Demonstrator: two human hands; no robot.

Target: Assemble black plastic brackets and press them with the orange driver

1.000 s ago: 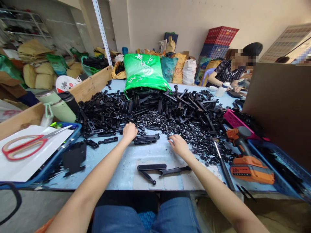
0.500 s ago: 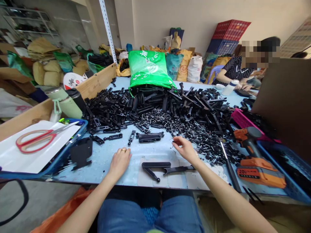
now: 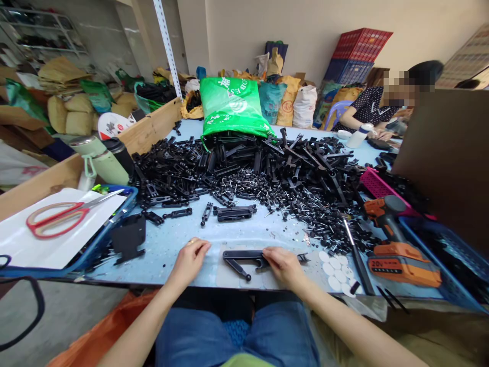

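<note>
On the table right in front of me lies a black jointed plastic arm, with a ball-ended link folded out below it. A forked black piece shows partly from behind my right hand. That hand has its fingers pinched together over the right end of the jointed arm, and whatever is between the fingertips is hidden. My left hand rests on the table to the left, apart from the arm. Its thumb and fingers are pressed together, and I cannot see what they hold, if anything.
Black plastic parts and thumb screws are heaped behind the hands. A green bag stands at the back. To the right are a hammer-like tool, a cordless drill and white discs. Scissors lie left. A co-worker sits far right.
My right hand has come down and toward me from near the screw pile to the jointed arm's end. My left hand's fingers have drawn together into a pinch.
</note>
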